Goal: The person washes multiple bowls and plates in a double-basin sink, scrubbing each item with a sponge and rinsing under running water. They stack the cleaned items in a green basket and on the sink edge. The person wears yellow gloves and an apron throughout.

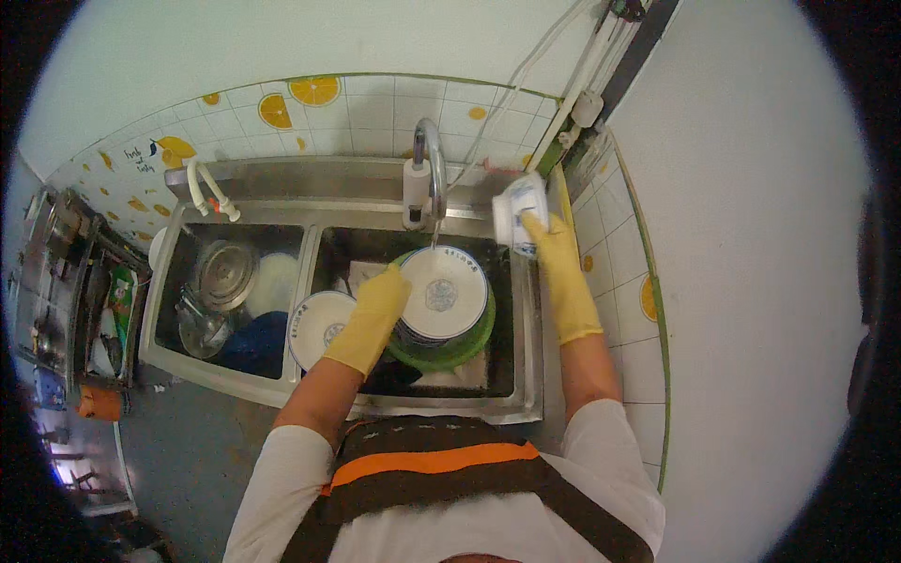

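Observation:
My left hand (376,310), in a yellow rubber glove, grips the left rim of the top white plate (441,292). That plate is blue-rimmed with a printed centre and tops a stack of plates. The stack rests in a green basin (486,327) in the right sink bowl. Water from the chrome faucet (431,158) runs onto the top plate. At the sink's back right corner, my gloved right hand (563,278) holds white bowls with a blue pattern (522,211), tipped on their side. Another white plate (317,325) leans by the sink divider, partly hidden by my left forearm.
The left sink bowl holds a metal lid (227,274), a pale round dish (273,285) and a dark blue cloth (257,345). A cream plastic faucet (205,190) stands behind it. A tiled wall (623,281) is close on the right. Metal shelving (105,310) stands left.

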Available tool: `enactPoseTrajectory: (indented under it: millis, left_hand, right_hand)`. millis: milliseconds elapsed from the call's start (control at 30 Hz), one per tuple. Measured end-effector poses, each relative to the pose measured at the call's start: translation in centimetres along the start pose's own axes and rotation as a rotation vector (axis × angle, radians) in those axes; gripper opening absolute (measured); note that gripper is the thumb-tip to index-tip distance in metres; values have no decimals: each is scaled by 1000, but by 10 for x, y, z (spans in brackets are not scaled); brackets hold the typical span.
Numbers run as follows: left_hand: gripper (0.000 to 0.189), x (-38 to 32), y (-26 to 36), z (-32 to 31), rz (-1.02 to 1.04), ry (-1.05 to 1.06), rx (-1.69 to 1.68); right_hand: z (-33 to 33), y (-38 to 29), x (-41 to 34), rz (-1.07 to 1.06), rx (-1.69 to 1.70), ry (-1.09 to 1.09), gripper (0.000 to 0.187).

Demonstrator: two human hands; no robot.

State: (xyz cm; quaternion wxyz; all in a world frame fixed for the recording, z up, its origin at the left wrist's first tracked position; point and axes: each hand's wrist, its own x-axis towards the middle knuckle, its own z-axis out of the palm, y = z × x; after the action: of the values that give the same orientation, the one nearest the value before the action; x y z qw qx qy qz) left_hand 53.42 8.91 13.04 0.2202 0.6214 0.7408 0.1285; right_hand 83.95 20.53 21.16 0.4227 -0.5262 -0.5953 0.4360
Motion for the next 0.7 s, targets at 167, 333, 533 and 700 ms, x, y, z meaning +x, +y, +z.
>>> enactPoseTrajectory:
  millis: [167, 333, 533, 700]
  left_hand:
    - [39, 6, 1, 0, -210, -178, -184]
    - [34, 5, -12, -10, -350, -484, -686]
    - [38, -36, -15, 18, -314, -469, -1195]
    - [45, -54, 24, 16, -20, 147, -874]
  right_hand:
    - [27, 82, 31, -244, -1109, -169, 36]
    - [37, 120, 39, -249, -1207, -316, 29]
    - [28, 89, 22, -499, -1072, -156, 35]
    - [24, 49, -32, -533, -799, 73, 45]
